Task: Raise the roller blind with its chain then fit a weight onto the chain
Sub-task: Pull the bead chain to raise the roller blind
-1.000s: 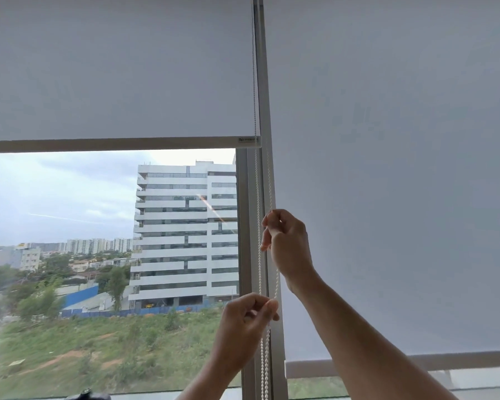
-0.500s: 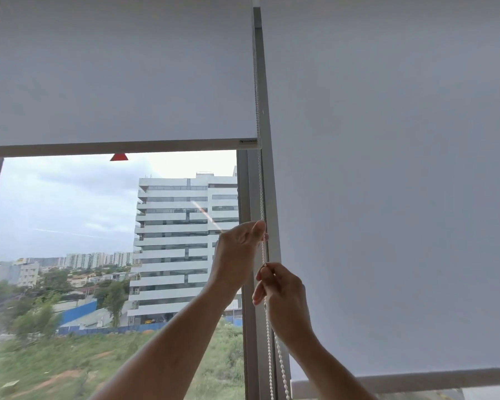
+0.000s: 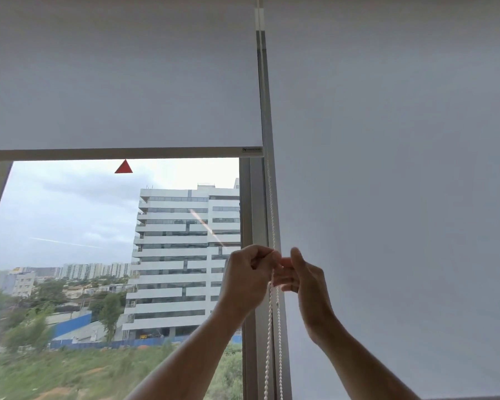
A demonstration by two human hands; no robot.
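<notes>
The white roller blind [image 3: 113, 82] covers the upper part of the left window pane, and its bottom bar [image 3: 113, 153] hangs a little above mid-height. A white bead chain [image 3: 272, 215] runs down the frame between the two panes as two strands. My left hand [image 3: 250, 277] is closed around the chain at chest height. My right hand [image 3: 303, 280] is right beside it, thumb raised and fingers curled toward the chain. Those fingers are blurred, so their hold is unclear.
A second white blind [image 3: 387, 197] covers the right pane almost to the bottom. A grey window post [image 3: 250, 215] stands just left of the chain. A red triangle sticker [image 3: 124, 167] sits on the glass under the bottom bar. Buildings and greenery lie outside.
My right hand has come up from below to sit level with my left hand, which has come down a little on the chain. The view has tilted upward.
</notes>
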